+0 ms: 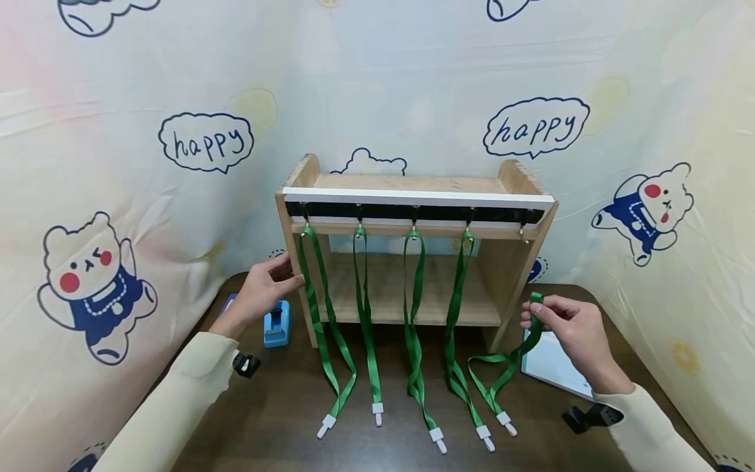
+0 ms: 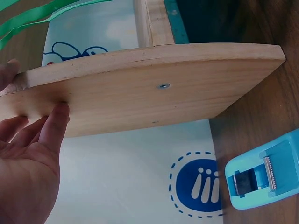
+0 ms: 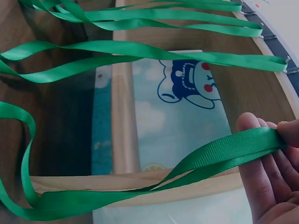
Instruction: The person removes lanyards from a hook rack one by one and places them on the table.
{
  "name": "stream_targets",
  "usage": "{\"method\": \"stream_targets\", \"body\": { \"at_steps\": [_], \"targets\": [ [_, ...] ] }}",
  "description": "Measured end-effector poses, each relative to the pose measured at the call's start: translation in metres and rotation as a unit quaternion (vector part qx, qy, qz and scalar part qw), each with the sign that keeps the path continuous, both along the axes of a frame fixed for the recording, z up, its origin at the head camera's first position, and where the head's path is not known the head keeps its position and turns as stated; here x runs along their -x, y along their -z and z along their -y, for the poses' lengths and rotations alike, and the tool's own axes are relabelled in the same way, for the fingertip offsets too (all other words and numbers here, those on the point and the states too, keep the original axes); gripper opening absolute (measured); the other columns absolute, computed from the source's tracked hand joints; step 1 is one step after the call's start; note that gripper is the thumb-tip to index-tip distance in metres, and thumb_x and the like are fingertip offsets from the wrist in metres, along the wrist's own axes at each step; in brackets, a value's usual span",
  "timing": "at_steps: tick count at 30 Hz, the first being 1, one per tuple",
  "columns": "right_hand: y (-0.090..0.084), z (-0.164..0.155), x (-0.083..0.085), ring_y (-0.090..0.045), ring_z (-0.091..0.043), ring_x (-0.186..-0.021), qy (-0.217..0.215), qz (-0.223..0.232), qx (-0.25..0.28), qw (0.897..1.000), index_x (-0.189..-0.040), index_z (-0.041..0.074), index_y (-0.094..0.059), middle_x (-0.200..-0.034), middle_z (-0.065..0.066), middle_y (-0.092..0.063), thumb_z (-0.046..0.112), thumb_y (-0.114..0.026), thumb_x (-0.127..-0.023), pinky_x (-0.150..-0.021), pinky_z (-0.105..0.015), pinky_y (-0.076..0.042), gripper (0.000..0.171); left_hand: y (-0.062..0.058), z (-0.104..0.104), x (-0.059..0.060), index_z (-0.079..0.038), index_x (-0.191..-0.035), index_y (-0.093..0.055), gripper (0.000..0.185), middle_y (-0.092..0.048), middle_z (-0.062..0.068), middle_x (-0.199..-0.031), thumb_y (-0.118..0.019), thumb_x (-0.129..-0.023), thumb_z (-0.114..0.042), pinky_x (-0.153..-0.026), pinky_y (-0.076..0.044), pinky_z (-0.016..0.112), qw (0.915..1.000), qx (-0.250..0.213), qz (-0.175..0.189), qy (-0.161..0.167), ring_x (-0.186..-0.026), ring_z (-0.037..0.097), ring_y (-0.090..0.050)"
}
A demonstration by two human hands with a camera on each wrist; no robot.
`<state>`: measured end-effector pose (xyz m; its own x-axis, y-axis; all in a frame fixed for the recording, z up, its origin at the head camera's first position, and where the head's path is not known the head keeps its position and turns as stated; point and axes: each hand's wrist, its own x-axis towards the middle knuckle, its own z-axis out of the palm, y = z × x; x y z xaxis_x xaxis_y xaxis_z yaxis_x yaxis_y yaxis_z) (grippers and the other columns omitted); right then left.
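A dark wooden counter (image 1: 283, 419) stood in a corner hung with cartoon-printed cloth (image 1: 118, 164). The left hand (image 1: 268, 285) lay flat-fingered against the wooden shelf's (image 1: 413, 183) side, beside a blue tape dispenser (image 1: 276, 324). The right hand (image 1: 569, 328) pinched a loose green lanyard (image 1: 501, 367) trailing onto the counter.

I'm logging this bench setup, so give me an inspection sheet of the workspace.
Surface: dark wooden table.
Job's things: wooden rack; four green lanyards hang from hooks; the rightmost hook is bare; fifth lanyard trails on the table.
Clutter: blue tape dispenser, white pad.
Grippers: left hand rests on the rack's side; right hand pinches the fifth lanyard.
Cables: nothing seen.
Surroundings: cartoon-print backdrop.
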<state>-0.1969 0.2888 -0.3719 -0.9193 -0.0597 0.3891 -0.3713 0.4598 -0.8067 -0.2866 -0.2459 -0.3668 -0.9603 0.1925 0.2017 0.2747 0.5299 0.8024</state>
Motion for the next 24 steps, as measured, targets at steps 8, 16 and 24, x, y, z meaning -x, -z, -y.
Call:
{"method": "stream_targets", "body": {
  "at_steps": [8,16,24],
  "targets": [
    [0.013,0.002,-0.005,-0.077,-0.011,-0.079,-0.013,0.032,-0.001,0.999,-0.106,-0.008,-0.072,-0.092,0.007,-0.079,0.017,-0.061,-0.102,-0.078,-0.017,-0.059,0.027,-0.001,0.001,0.000,-0.019,-0.156,-0.040,0.064,-0.061,0.015,-0.141,-0.065,-0.099,-0.035,-0.098,-0.058,0.047,1.0000,0.000,-0.001,0.001,-0.125,0.032,-0.061],
    [0.036,0.011,-0.011,-0.077,-0.012,-0.078,-0.029,0.099,-0.007,0.995,-0.106,-0.006,-0.073,-0.092,-0.001,-0.079,0.018,-0.060,-0.103,-0.075,-0.021,-0.061,0.028,0.002,0.001,0.000,-0.017,-0.156,-0.041,0.063,-0.062,0.016,-0.141,-0.065,-0.100,-0.033,-0.098,-0.058,0.044,1.0000,0.000,-0.004,0.002,-0.126,0.032,-0.061],
    [0.054,0.019,-0.013,-0.077,-0.016,-0.076,-0.040,0.159,0.021,0.986,-0.106,-0.009,-0.072,-0.091,-0.012,-0.079,0.019,-0.061,-0.102,-0.062,-0.016,-0.055,0.030,0.002,0.001,-0.001,-0.017,-0.156,-0.040,0.064,-0.061,0.016,-0.142,-0.065,-0.100,-0.033,-0.099,-0.058,0.044,1.0000,0.002,-0.002,0.002,-0.127,0.032,-0.061]
  ]
}}
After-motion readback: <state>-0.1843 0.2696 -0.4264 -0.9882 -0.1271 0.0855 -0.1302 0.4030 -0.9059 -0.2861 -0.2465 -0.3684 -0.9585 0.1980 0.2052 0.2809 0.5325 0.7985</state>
